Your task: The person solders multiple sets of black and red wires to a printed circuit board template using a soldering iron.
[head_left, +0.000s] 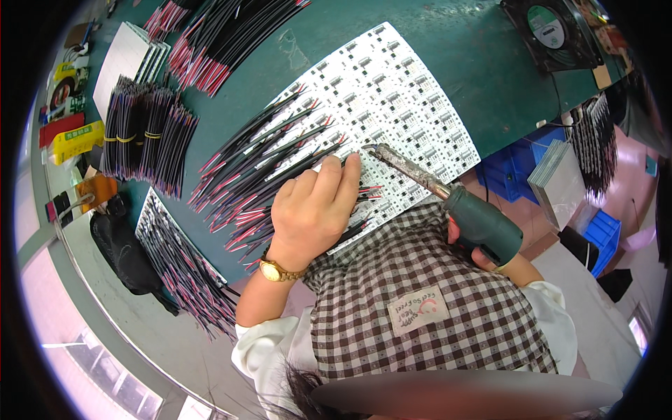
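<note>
A white circuit board panel point(422, 112), printed with rows of small dark parts, lies on the green table in front of me. Many black wires with red and white ends point(241, 178) lie across its left part and stick out past its edge. My left hand point(315, 204) rests over these wires, fingers closed and tips pressed down at the board; a wire seems pinched there, its end partly hidden. My right hand point(479, 253) is wrapped around the dark green handle of a soldering iron point(483, 220). The iron's tip meets the board just right of my left fingertips.
Bundles of black wires point(143, 136) lie at the left, with more point(224, 42) at the back. White panels point(129, 59) are stacked at the back left. A wired panel point(185, 262) hangs over the near left edge. A black fan point(553, 35) stands back right, above blue bins point(514, 171).
</note>
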Tool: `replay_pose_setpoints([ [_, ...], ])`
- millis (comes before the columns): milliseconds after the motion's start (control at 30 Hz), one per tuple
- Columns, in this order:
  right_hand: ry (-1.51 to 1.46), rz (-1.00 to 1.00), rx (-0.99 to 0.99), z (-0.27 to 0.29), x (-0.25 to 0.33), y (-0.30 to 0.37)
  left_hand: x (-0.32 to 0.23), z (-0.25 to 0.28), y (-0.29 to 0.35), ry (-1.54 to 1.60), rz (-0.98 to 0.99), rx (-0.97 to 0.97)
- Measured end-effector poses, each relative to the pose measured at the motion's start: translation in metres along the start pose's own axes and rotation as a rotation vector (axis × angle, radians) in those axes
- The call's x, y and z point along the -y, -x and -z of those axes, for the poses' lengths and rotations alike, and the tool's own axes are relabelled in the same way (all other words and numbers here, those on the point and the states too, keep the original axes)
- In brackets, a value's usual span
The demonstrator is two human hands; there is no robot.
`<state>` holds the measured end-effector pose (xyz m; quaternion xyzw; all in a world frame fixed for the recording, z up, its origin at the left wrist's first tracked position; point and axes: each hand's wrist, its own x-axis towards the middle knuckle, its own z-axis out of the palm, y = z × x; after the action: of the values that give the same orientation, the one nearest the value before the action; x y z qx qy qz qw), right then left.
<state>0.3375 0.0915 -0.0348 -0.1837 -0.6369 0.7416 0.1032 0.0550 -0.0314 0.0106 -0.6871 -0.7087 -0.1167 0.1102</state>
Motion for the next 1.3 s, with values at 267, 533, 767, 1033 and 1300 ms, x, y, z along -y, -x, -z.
replay_pose_setpoints([
  [267,0.095,-0.006,-0.036,-0.008,0.009,-0.009,0.003,-0.004,0.002,0.006,-0.015,-0.037],
  [533,0.173,0.002,0.054,-0.003,-0.001,-0.001,0.003,-0.006,0.003,0.013,-0.009,-0.041],
  [767,-0.001,-0.187,-0.025,-0.002,0.003,0.007,0.003,-0.008,0.004,0.007,-0.019,-0.049],
  [1033,-0.048,-0.076,0.003,-0.003,0.010,0.005,0.008,-0.010,0.001,0.139,0.024,-0.064],
  [1300,0.155,0.040,-0.013,-0.002,0.011,0.001,0.014,-0.005,-0.002,0.335,0.079,-0.009],
])
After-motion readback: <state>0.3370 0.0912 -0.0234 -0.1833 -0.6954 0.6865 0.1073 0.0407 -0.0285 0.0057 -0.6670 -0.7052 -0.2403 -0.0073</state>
